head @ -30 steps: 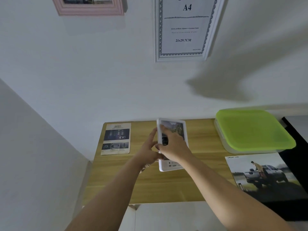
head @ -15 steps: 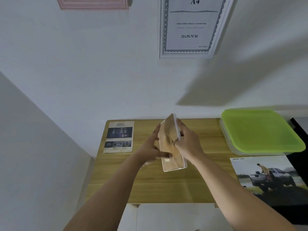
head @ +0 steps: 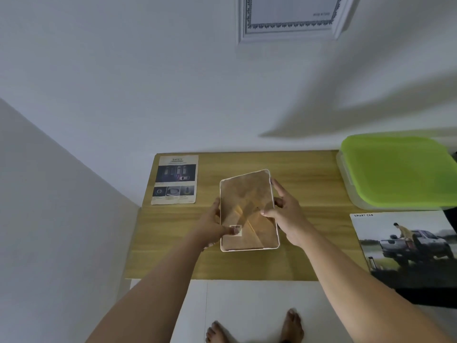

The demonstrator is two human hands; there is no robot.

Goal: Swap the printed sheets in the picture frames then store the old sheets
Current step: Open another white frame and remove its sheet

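Both hands, left hand (head: pixel 215 225) and right hand (head: pixel 288 216), grasp the small frame (head: pixel 248 211) back-up over the worktop (head: pixel 309 191), apparently about to open its backing, which needs careful fingertip prying.

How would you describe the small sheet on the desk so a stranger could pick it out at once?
Start at the wooden desk against the white wall and go to its far left corner. The small sheet lies flat there, left of the frame held in both hands. Unlike the big truck poster on the right, it is headed SAFETY, above dark photo panels.
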